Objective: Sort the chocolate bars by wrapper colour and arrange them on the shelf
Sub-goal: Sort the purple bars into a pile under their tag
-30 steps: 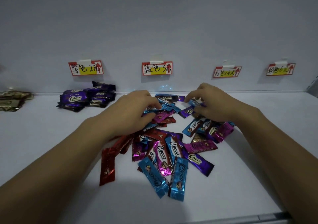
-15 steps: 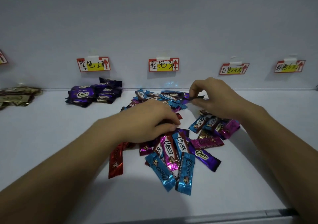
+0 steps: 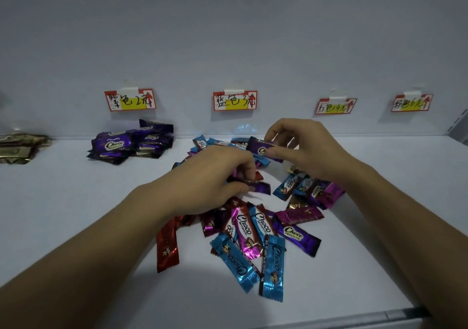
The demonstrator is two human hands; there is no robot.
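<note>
Meanwhile, above the shelf pile (image 3: 253, 230), left grip (image 3: 210, 177) tight on one purple bar (image 3: 262, 187), right grip (image 3: 309, 146) on a second bar (image 3: 258, 146).

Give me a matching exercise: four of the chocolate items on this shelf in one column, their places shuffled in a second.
1. pile of gold-wrapped bars
2. long red-wrapped bar
3. lifted purple-wrapped bar
4. stack of purple-wrapped bars

A. pinched in the right hand
B. below the leftmost visible price tag
C. far left of the white shelf
D. left edge of the mixed heap

Pairs: 1-C, 2-D, 3-A, 4-B
</note>
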